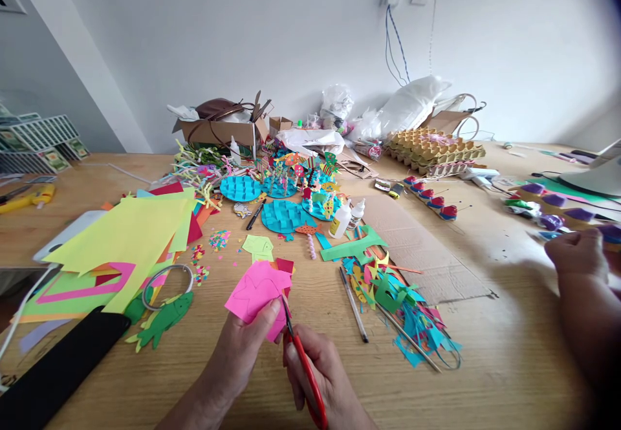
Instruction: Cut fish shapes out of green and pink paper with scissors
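In the head view, the left hand point(235, 355) pinches pink paper point(252, 288) over the table point(213, 291). The right hand point(325, 360) grips red scissors point(306, 366), touching the paper's edge. Wood shows between left hand and green fish point(167, 320), right hand and pen point(354, 304).

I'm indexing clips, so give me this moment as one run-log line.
left hand: holds pink paper | right hand: holds scissors, blades at paper's right edge | nearby: green fish, white bottles
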A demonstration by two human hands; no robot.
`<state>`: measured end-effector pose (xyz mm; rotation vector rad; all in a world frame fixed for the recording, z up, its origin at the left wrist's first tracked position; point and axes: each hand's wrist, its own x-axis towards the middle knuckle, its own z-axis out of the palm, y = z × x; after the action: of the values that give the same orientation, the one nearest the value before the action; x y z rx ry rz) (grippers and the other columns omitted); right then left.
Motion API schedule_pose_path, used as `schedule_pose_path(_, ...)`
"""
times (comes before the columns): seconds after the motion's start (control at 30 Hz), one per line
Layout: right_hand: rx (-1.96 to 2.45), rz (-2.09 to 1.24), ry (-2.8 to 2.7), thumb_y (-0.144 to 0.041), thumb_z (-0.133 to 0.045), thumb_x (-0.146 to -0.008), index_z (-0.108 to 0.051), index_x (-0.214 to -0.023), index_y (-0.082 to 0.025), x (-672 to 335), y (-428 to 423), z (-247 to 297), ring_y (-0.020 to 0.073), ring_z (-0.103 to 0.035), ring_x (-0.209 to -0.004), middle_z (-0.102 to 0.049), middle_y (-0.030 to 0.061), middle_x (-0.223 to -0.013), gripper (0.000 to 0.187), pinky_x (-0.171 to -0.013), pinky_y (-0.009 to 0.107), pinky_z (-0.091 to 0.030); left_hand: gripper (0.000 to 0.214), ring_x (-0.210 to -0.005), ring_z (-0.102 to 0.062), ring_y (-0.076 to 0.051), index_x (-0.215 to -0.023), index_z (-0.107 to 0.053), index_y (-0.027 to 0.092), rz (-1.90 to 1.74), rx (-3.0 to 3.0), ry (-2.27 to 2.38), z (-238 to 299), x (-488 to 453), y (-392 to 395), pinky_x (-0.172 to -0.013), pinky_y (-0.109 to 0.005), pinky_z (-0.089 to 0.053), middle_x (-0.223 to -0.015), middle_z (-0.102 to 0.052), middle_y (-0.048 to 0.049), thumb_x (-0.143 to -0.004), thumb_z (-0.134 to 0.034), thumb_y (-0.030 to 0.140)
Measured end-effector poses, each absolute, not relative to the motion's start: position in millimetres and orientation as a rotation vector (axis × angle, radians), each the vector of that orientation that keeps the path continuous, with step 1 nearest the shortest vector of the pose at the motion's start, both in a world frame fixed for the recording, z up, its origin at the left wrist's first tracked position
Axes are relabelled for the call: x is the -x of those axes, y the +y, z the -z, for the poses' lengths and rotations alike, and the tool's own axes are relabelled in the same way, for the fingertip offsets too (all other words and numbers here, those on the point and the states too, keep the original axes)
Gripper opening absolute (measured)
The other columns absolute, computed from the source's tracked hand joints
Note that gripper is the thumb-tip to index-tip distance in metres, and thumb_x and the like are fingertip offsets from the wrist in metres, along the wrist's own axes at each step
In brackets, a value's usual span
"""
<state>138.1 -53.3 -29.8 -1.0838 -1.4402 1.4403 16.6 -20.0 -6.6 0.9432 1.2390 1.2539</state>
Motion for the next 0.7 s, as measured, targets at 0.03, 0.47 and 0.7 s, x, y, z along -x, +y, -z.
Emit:
schedule_pose_path(0.03, 1.084, -1.439, -1.442, -0.057, -0.036, -0.086, -0.040, -0.060, -0.019, -138.4, -53.5, 29.9, 0.0063, -0.033, -0.035, -0.034, -0.0072, -0.042, 0.046, -0.035, 0.016, -0.028, 0.015, -0.066, -0.053, -0.017, -0.076, -0.064, 0.017, -1.245, -0.952, 1.220, 7.9, -16.1, -19.8, -0.065, -0.027, -0.044, -0.069, -0.059, -0.0002, -0.070, -0.064, 0.031)
schedule_pose_path(0.47, 1.070, -1.459, -1.411, -0.057, -0.039, -0.084, -0.041, -0.061, -0.019, -139.1, -50.4, 33.2, 0.0064, -0.033, -0.034, -0.035, -0.0073, -0.043, 0.044, -0.033, 0.016, -0.028, 0.015, -0.066, -0.052, -0.015, -0.076, -0.064, 0.018, -1.157, -0.982, 1.108, 10.7, -7.4, -18.8, -0.064, -0.024, -0.044, -0.068, -0.061, 0.0013, -0.073, -0.063, 0.033)
schedule_pose_path(0.7, 1.057, -1.429, -1.451, -0.052, -0.038, -0.086, -0.038, -0.060, -0.019, -140.7, -52.7, 34.3, 0.0063, -0.031, -0.037, -0.034, -0.0068, -0.046, 0.042, -0.034, 0.016, -0.026, 0.016, -0.067, -0.049, -0.016, -0.077, -0.062, 0.016, -1.092, -0.979, 1.073, 10.2, -6.6, -18.6, -0.066, -0.026, -0.044, -0.071, -0.059, 0.0000, -0.074, -0.061, 0.032)
